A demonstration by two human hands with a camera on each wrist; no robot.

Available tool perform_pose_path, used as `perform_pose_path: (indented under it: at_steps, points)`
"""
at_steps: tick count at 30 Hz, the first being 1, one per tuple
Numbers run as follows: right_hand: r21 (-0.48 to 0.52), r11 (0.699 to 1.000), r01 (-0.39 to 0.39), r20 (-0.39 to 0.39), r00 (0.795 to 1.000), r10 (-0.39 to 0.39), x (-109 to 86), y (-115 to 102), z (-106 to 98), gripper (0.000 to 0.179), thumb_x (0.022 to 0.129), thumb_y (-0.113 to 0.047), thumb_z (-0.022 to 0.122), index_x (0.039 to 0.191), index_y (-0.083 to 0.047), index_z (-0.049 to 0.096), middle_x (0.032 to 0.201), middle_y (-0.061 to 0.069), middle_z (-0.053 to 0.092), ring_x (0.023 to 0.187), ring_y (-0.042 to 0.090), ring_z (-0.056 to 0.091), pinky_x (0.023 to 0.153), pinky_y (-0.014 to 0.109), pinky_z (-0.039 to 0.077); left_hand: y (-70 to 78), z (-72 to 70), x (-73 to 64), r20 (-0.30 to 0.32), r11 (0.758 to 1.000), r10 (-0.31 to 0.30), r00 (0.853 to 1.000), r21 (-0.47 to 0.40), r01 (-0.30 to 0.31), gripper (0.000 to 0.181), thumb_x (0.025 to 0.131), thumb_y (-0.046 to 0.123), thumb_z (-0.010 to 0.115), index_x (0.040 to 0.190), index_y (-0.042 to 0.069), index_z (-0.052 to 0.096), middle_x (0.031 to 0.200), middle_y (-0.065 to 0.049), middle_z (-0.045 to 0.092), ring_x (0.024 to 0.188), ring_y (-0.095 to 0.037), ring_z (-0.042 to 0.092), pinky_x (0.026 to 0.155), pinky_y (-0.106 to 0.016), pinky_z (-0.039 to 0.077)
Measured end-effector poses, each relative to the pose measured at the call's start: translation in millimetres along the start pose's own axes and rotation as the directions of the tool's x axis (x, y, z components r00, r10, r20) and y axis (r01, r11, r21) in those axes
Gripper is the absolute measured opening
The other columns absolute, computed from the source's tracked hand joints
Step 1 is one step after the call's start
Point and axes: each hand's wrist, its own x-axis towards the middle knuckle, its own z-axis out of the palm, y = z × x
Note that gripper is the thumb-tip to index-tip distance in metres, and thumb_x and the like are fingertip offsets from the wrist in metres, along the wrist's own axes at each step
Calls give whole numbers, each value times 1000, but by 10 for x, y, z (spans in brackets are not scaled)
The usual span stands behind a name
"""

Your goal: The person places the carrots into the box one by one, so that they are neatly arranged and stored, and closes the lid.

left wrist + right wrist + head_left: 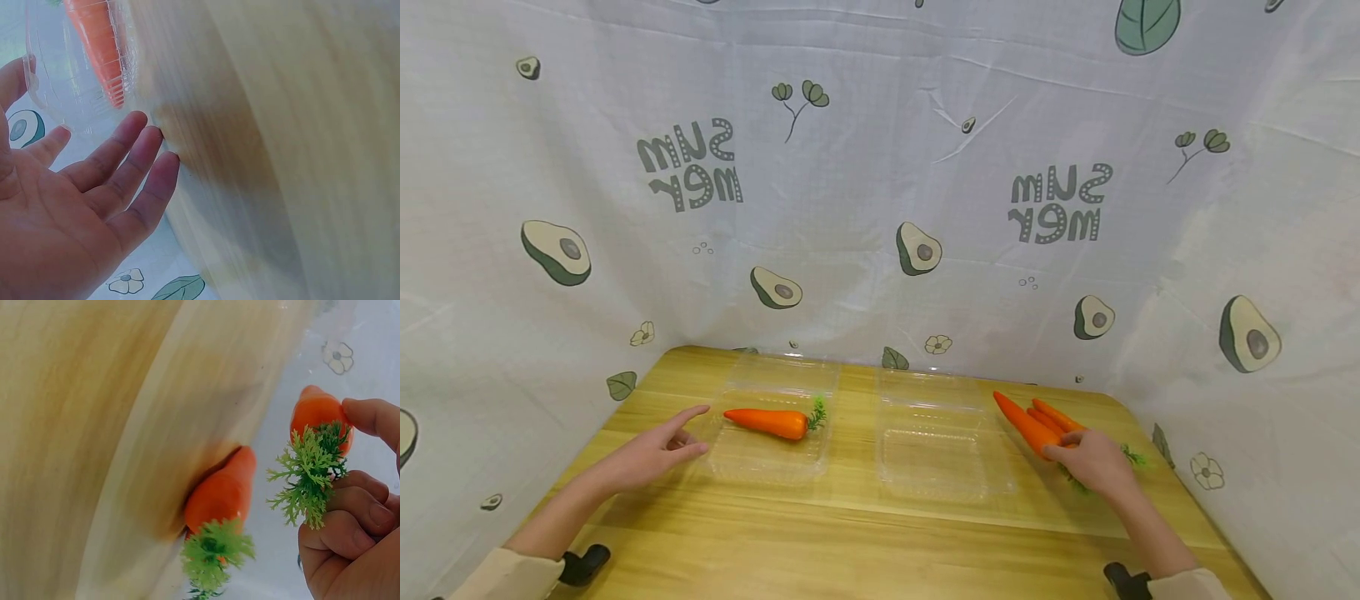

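Observation:
My right hand (1096,465) pinches an orange carrot (1019,421) with feathery green leaves near its thick end. In the right wrist view this carrot (317,415) is raised off the table, and another carrot (219,497) lies beside it. More carrots (1060,414) lie behind the hand, partly covered by it. My left hand (651,457), fingers spread, is beside the left edge of a clear plastic container (767,468) with its lid folded back. One carrot (771,422) lies across that container, tip toward the left hand. Whether the fingers touch the container I cannot tell.
A second clear container (932,467), lid back, stands between the first one and the carrots on the right. Both are on a wooden table (850,550). A white curtain (850,183) printed with avocados hangs behind and at both sides.

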Motion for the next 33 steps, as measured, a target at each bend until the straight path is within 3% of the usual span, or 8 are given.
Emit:
perform_pose_path:
  at_steps: [6,12,24,33]
  points:
    - [-25,999,23,-7,1000,-23,-16,-50,-38,63,91,-43,68,118,14,66,118,35,64,87,29,63,69,39,50,7,1,-2,-1,1000,9,1000,-7,-9,71,103,31,59,159,7,23,110,-9,66,101,-22,63,80,-40,49]
    - [-15,1000,24,-3,1000,-24,-18,-113,-58,64,91,-40,68,121,16,64,120,35,63,81,24,57,64,32,43,-28,7,16,-1,1000,12,1000,-6,-12,71,102,31,59,159,8,23,109,-9,66,100,-21,63,80,-40,49]
    - [-32,995,91,-32,995,-92,-53,-199,-60,60,92,-38,68,119,15,65,113,33,66,71,21,56,58,32,42,-44,13,18,-5,1000,5,1000,3,-5,71,103,32,59,159,9,23,111,-9,66,102,-22,63,82,-41,51]
    - [12,995,96,-45,994,-96,-80,-290,-47,54,91,-36,70,116,12,67,81,7,66,55,16,50,50,30,38,-17,6,7,-4,1000,1,1000,6,-1,71,103,32,58,160,9,23,111,-9,66,102,-22,63,81,-40,50]
